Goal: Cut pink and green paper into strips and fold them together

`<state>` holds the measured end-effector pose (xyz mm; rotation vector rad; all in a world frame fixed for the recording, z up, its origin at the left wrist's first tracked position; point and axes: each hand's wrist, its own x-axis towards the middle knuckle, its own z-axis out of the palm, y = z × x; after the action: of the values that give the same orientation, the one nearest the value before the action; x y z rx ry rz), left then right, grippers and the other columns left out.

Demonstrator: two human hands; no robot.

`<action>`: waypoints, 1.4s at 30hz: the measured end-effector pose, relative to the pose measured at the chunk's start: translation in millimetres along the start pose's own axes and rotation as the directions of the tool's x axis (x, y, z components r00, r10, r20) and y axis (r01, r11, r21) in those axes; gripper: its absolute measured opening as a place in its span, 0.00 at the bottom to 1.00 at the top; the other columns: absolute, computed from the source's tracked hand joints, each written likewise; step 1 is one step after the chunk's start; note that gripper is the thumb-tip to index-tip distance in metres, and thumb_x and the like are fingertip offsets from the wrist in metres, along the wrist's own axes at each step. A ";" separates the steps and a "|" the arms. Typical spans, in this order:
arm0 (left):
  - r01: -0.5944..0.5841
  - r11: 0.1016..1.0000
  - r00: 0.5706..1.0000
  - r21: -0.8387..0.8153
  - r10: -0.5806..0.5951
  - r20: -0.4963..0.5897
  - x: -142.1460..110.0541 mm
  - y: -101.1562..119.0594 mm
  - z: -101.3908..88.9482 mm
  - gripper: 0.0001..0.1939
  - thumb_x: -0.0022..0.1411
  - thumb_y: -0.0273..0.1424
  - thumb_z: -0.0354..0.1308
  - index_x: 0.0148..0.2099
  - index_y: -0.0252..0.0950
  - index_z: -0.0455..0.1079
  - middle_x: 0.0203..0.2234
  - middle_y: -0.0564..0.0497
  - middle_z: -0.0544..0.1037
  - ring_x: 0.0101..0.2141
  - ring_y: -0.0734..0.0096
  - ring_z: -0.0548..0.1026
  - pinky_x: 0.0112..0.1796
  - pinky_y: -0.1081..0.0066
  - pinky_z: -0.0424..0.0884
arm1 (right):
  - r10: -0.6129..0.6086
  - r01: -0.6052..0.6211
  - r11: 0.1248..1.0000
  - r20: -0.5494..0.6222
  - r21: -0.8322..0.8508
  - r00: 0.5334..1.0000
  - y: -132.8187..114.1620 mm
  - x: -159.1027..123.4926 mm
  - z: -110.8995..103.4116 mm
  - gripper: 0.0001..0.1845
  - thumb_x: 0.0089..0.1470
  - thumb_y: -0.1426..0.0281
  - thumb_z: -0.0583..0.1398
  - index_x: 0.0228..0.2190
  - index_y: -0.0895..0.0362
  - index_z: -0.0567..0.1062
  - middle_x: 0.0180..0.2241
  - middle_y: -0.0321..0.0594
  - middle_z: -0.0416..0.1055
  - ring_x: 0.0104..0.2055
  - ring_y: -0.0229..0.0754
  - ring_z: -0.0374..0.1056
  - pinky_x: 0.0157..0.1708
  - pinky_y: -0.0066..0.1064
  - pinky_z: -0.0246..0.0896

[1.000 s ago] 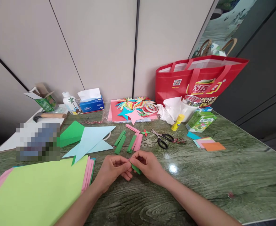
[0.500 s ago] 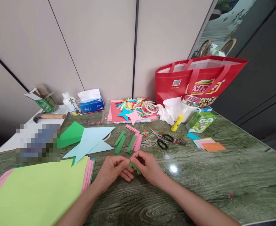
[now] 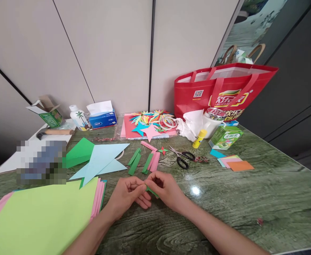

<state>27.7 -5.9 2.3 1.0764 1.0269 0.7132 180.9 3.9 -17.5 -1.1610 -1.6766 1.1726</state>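
Between my fingertips is a small piece of folded green paper, mostly covered by the fingers. My left hand pinches its left end with thumb and forefinger, the other fingers curled loosely beneath. From the right, my right hand grips the same piece, its thumb meeting the left thumb. Just beyond the hands lie folded green strips and pink strips. A little red-and-green paper star sits behind them, and black-handled scissors rest open to its right.
On the left are a stack of coloured paper and large light-blue folded shapes. Behind stand a tissue box, a bottle, a glue stick, a mug, a green carton and a red bag.
My fingers have shifted on the green paper, turning it so that less of it shows. My left hand's lower fingers have dropped slightly. Both hands stay together in the same spot.
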 end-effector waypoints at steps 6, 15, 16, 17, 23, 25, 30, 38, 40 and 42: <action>-0.014 1.000 0.995 -0.011 0.013 -0.100 3.7 1.0 -1.1 0.12 0.50 0.36 0.59 0.28 0.30 0.66 0.19 0.47 0.77 0.20 0.67 0.75 0.24 0.68 0.73 | 0.080 -0.086 0.975 0.037 0.207 0.996 -0.5 0.7 -0.9 0.07 0.47 0.67 0.57 0.27 0.59 0.69 0.22 0.33 0.63 0.21 0.32 0.57 0.17 0.22 0.55; -0.029 0.999 0.989 0.038 0.034 -0.141 5.0 1.9 -1.1 0.11 0.50 0.35 0.59 0.29 0.30 0.69 0.21 0.47 0.77 0.21 0.69 0.75 0.24 0.70 0.72 | 0.066 -0.060 0.980 -0.023 0.189 0.998 4.4 2.2 -1.5 0.06 0.43 0.73 0.59 0.29 0.59 0.70 0.24 0.35 0.67 0.25 0.34 0.63 0.23 0.24 0.59; -0.032 0.999 0.989 0.040 0.038 -0.142 5.1 1.1 -1.2 0.11 0.50 0.35 0.59 0.29 0.30 0.69 0.20 0.48 0.77 0.20 0.69 0.75 0.24 0.70 0.72 | 0.059 -0.054 0.982 -0.026 0.179 0.998 4.3 1.8 -1.6 0.06 0.43 0.73 0.59 0.29 0.59 0.70 0.24 0.35 0.68 0.26 0.34 0.64 0.24 0.25 0.59; -0.037 0.999 0.989 0.038 0.042 -0.141 5.1 0.2 -1.5 0.11 0.49 0.35 0.60 0.28 0.30 0.69 0.20 0.48 0.77 0.20 0.69 0.75 0.24 0.70 0.72 | 0.053 -0.048 0.984 -0.028 0.171 0.998 3.9 1.5 -1.8 0.06 0.43 0.73 0.59 0.29 0.59 0.70 0.25 0.35 0.68 0.27 0.35 0.64 0.25 0.25 0.60; -0.109 0.994 0.986 -0.017 0.105 -0.131 3.9 -2.9 -5.8 0.11 0.53 0.36 0.57 0.27 0.32 0.64 0.19 0.49 0.76 0.20 0.69 0.75 0.23 0.70 0.72 | 0.104 -0.098 0.961 -0.011 0.257 0.995 0.4 1.5 -3.2 0.16 0.35 0.68 0.66 0.31 0.58 0.71 0.31 0.39 0.70 0.32 0.38 0.67 0.28 0.27 0.62; -0.118 0.993 0.987 -0.031 0.113 -0.118 3.6 -2.4 -5.4 0.11 0.54 0.36 0.56 0.28 0.32 0.63 0.19 0.49 0.76 0.22 0.68 0.75 0.24 0.69 0.72 | 0.127 -0.119 0.944 -0.009 0.307 0.992 0.2 2.6 -3.8 0.18 0.35 0.68 0.66 0.32 0.58 0.71 0.33 0.40 0.70 0.33 0.39 0.67 0.29 0.28 0.62; -0.150 0.988 0.972 0.036 0.154 -0.177 4.8 -0.5 -1.2 0.09 0.52 0.34 0.58 0.32 0.32 0.66 0.18 0.51 0.75 0.22 0.69 0.75 0.26 0.69 0.73 | 0.159 -0.151 0.898 0.016 0.413 0.987 2.4 5.0 -4.3 0.19 0.34 0.69 0.66 0.32 0.60 0.70 0.24 0.33 0.68 0.24 0.34 0.65 0.27 0.28 0.61; -0.091 0.984 0.952 0.154 0.132 -0.278 5.4 3.0 0.0 0.07 0.46 0.31 0.61 0.27 0.31 0.71 0.15 0.52 0.75 0.18 0.71 0.73 0.23 0.72 0.71 | 0.070 -0.054 0.983 -0.088 0.176 0.994 1.5 2.0 -3.8 0.09 0.38 0.70 0.64 0.26 0.59 0.72 0.18 0.30 0.61 0.20 0.32 0.57 0.19 0.23 0.53; -0.074 0.985 0.956 0.155 0.114 -0.271 5.9 2.4 -0.1 0.08 0.47 0.32 0.60 0.25 0.32 0.69 0.15 0.52 0.74 0.18 0.71 0.73 0.22 0.72 0.71 | -0.016 0.018 1.000 -0.117 0.021 0.993 0.5 0.0 -4.4 0.06 0.40 0.71 0.63 0.26 0.58 0.73 0.19 0.32 0.64 0.21 0.33 0.58 0.21 0.24 0.54; -0.062 0.986 0.965 0.155 0.100 -0.244 6.4 0.8 -0.1 0.09 0.48 0.34 0.59 0.25 0.32 0.68 0.15 0.52 0.74 0.19 0.71 0.73 0.23 0.71 0.71 | -0.107 0.096 0.990 -0.108 -0.103 0.988 -0.4 -1.8 -5.1 0.03 0.43 0.72 0.61 0.26 0.57 0.73 0.22 0.35 0.67 0.23 0.35 0.61 0.25 0.26 0.56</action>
<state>30.1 0.0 0.9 1.1807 1.2734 0.8675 186.0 3.3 -15.8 -1.1654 -1.7015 0.9540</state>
